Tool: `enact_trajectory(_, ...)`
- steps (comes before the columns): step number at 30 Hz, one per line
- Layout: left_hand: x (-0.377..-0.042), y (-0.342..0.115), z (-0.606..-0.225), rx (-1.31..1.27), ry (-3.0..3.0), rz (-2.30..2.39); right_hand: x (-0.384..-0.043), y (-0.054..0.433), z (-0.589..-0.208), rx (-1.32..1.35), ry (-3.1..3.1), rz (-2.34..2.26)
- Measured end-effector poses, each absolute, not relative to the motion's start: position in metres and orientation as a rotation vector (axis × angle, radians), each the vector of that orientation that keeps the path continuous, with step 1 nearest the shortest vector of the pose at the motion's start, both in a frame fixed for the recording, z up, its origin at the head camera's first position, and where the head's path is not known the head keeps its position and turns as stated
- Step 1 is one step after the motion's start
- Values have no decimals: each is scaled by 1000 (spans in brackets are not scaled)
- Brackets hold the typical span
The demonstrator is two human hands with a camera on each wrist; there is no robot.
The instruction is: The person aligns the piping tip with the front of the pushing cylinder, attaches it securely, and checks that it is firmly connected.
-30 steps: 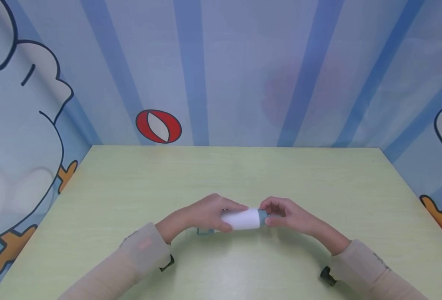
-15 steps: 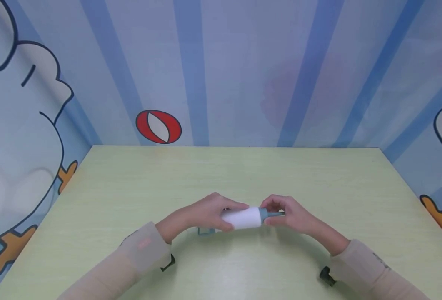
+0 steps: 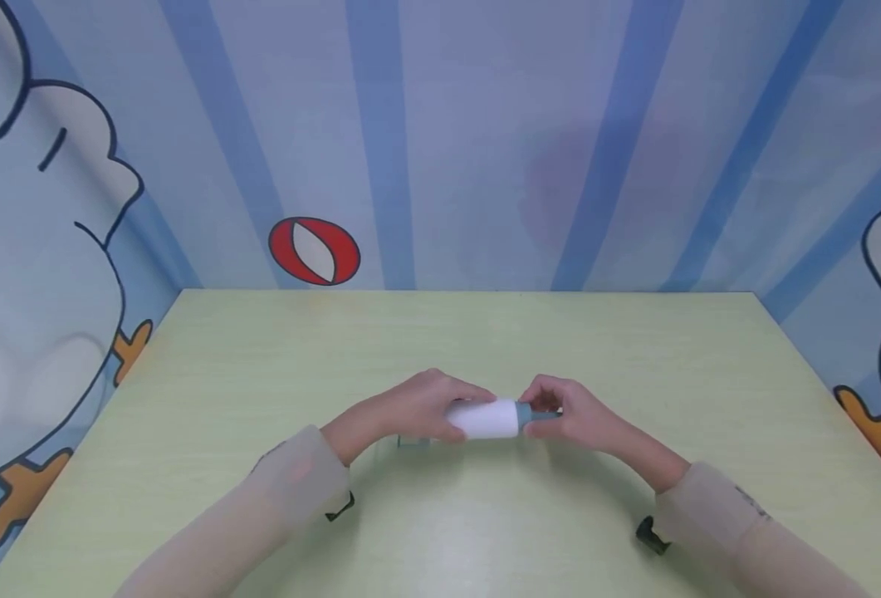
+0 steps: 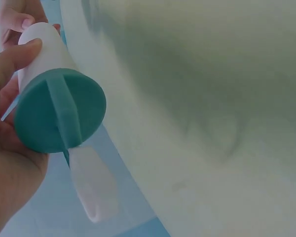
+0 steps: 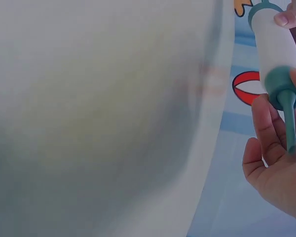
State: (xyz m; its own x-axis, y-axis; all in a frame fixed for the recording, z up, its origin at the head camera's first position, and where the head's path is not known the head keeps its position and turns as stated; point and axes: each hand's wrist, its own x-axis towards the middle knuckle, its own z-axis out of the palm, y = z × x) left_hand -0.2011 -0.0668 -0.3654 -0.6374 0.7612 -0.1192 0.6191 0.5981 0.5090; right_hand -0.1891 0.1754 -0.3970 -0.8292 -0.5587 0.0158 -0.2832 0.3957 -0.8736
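A white tube with a tapered teal nozzle is held sideways above the table. Its back end, in the left wrist view, carries a round teal cap with a raised bar across it. A pale flat piece hangs from that cap. My left hand grips the tube's body, thumb on one side. At the other end, my right hand pinches the teal collar where the nozzle starts. The thin nozzle tip points toward the right palm.
The pale green tabletop spreads beneath both hands. Behind it stands a blue striped backdrop printed with a red and white ball. Printed side panels flank the table.
Both hands and the tube have moved slightly farther from me, up in the head view. Right fingers have shifted a little around the collar, and the nozzle shows more than a second ago.
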Motion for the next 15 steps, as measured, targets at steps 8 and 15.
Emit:
enact_trajectory(8,-231,-53,-366,1145,2556,522,-215,181,-396,-689,2448,-1317)
enact_trajectory(15,-249,-39,-369,1137,2630,428,-236,186,-403,-661,2522,-1275)
